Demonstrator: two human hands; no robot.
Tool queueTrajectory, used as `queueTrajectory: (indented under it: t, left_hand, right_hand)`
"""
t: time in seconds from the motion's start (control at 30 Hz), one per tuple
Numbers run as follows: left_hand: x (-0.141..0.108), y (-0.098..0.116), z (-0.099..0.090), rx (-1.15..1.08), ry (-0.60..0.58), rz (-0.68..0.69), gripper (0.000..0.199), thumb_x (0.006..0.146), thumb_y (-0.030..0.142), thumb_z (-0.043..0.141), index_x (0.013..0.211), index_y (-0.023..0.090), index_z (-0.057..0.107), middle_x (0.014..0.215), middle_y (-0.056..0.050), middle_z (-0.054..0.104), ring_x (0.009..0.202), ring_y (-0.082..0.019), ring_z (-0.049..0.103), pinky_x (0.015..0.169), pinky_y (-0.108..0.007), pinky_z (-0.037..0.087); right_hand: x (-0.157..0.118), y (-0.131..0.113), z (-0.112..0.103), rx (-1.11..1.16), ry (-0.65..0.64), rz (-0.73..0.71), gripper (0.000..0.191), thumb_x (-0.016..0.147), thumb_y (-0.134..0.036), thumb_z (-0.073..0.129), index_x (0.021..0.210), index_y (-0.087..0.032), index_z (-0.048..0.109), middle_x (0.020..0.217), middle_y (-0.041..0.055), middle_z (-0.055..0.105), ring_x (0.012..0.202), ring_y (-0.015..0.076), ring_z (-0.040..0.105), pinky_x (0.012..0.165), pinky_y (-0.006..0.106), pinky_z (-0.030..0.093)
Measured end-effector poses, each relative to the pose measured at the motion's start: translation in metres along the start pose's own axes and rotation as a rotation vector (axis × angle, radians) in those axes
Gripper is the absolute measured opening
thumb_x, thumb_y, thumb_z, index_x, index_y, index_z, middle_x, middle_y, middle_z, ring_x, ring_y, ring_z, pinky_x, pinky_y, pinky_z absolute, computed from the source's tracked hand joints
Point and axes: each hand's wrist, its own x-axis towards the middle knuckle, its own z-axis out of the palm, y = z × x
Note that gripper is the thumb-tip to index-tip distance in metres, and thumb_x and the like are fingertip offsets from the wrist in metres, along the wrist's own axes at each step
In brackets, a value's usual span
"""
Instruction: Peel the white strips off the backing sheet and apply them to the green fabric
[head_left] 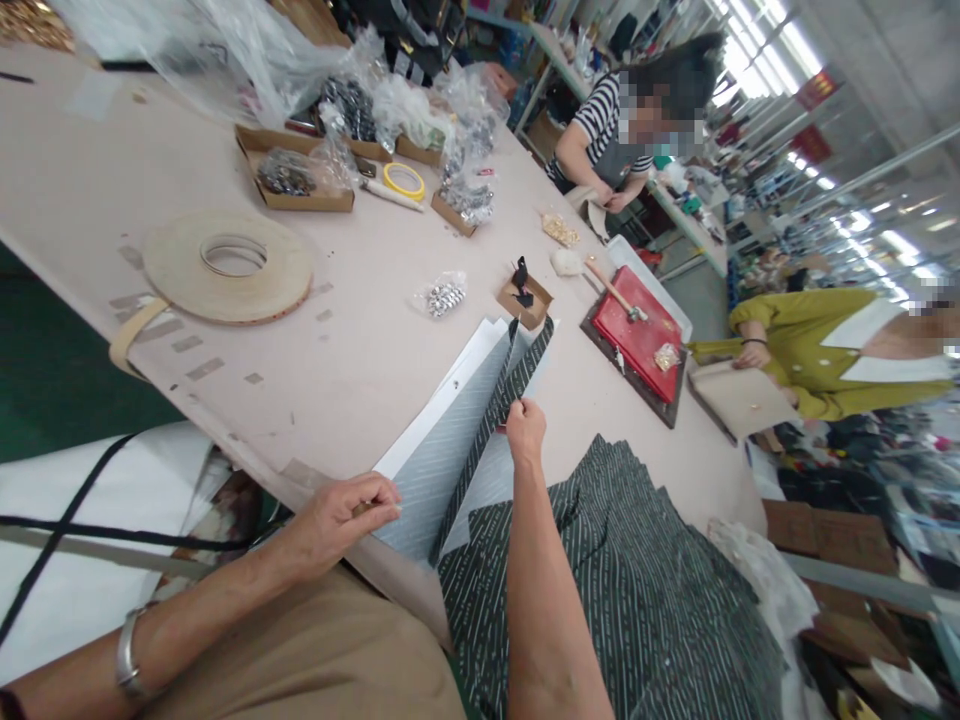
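On the table (360, 380), right in front of the wearer as the head view shows, lies a pale grey sheet (442, 440) with a dark striped band (491, 418) along it. The left arm comes in low from the left corner, almost level, its hand (352, 512) at the sheet's near left edge; thumb and forefinger are bent close together, but whether they pinch anything I cannot tell. The right arm rises nearly straight from the bottom edge, and its hand (526, 432) is clenched in a fist beside the band, about a small red piece (501, 429) that pokes out on the left. The sheet's long axis slants from the table's near edge, by the wearer's lap, away and to the right; the band follows that line, its far end curling up just beside a small box (526, 300). A spread of dark striped pieces (600, 560) lies right of the sheet, partly behind the right forearm.
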Motion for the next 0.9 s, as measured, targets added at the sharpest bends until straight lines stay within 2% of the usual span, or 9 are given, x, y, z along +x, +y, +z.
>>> queueTrajectory:
  t: [0.1,0.23,0.33,0.43,0.53,0.63,0.7,0.77,0.9]
  left_hand:
    - [0.01,0.002,0.004,0.089,-0.091,0.156,0.023,0.092,0.033,0.051,0.076,0.02,0.061,0.109,-0.004,0.068,0.107,-0.018,0.059,0.093,-0.027,0.041]
    - [0.023,0.008,0.01,0.244,-0.131,0.289,0.022,0.093,0.03,0.053,0.076,0.021,0.062,0.128,-0.005,0.063,0.118,-0.02,0.056,0.102,-0.032,0.039]
    - [0.032,0.015,0.014,0.311,-0.151,0.383,0.021,0.095,0.029,0.052,0.079,0.021,0.064,0.136,-0.005,0.058,0.133,-0.023,0.044,0.11,-0.038,0.034]
    - [0.042,0.021,0.019,0.376,-0.244,0.494,0.021,0.095,0.028,0.052,0.079,0.02,0.064,0.14,-0.007,0.056,0.142,-0.024,0.032,0.118,-0.043,0.024]
    - [0.053,0.02,0.026,0.347,-0.26,0.45,0.021,0.094,0.026,0.053,0.076,0.018,0.061,0.144,-0.01,0.051,0.141,-0.024,0.036,0.118,-0.043,0.025]
    - [0.062,0.012,0.027,0.275,-0.169,0.316,0.02,0.092,0.026,0.052,0.074,0.018,0.059,0.139,-0.014,0.056,0.136,-0.025,0.044,0.109,-0.04,0.039]
    - [0.066,0.005,0.024,0.246,-0.105,0.255,0.022,0.092,0.028,0.051,0.074,0.019,0.058,0.131,-0.016,0.061,0.132,-0.025,0.048,0.104,-0.039,0.043]
    - [0.068,-0.001,0.019,0.228,-0.041,0.213,0.023,0.091,0.031,0.051,0.073,0.018,0.057,0.131,-0.017,0.061,0.13,-0.025,0.051,0.105,-0.04,0.041]
    - [0.064,-0.006,0.003,0.19,0.109,0.138,0.024,0.089,0.035,0.053,0.073,0.018,0.058,0.131,-0.014,0.059,0.124,-0.025,0.052,0.108,-0.043,0.036]
  right_hand:
    - [-0.019,0.006,-0.005,0.19,0.0,0.036,0.015,0.081,-0.032,0.043,0.08,-0.019,0.05,0.064,-0.0031,0.055,0.052,0.014,0.061,0.046,0.025,0.052]
    - [-0.037,0.004,-0.008,0.353,0.013,0.027,0.019,0.075,-0.039,0.052,0.073,-0.02,0.047,0.059,-0.0064,0.048,0.051,0.0115,0.055,0.046,0.023,0.053]
    - [-0.048,0.002,-0.009,0.406,0.006,0.012,0.021,0.073,-0.04,0.057,0.075,-0.02,0.052,0.057,-0.0067,0.048,0.051,0.0105,0.05,0.046,0.022,0.052]
    - [-0.061,0.001,-0.002,0.432,-0.086,-0.019,0.022,0.07,-0.038,0.059,0.081,-0.019,0.057,0.06,-0.0059,0.054,0.052,0.0114,0.053,0.048,0.023,0.051]
    - [-0.073,0.0,0.008,0.426,-0.136,-0.047,0.021,0.071,-0.038,0.059,0.078,-0.019,0.058,0.059,-0.0059,0.055,0.051,0.0115,0.052,0.049,0.023,0.047]
    - [-0.079,0.004,0.001,0.386,-0.039,-0.05,0.023,0.073,-0.042,0.058,0.07,-0.019,0.054,0.058,-0.006,0.051,0.055,0.0111,0.048,0.055,0.023,0.045]
    - [-0.081,0.012,-0.02,0.354,0.067,-0.029,0.026,0.073,-0.045,0.057,0.069,-0.019,0.053,0.06,-0.0056,0.05,0.059,0.0115,0.047,0.061,0.024,0.044]
    - [-0.084,0.027,-0.056,0.318,0.177,0.018,0.029,0.072,-0.048,0.058,0.07,-0.019,0.053,0.061,-0.0053,0.049,0.06,0.0121,0.046,0.062,0.025,0.043]
    - [-0.106,0.087,-0.159,0.198,0.395,0.161,0.033,0.061,-0.05,0.067,0.067,-0.02,0.055,0.057,-0.0041,0.049,0.058,0.0162,0.048,0.061,0.032,0.043]
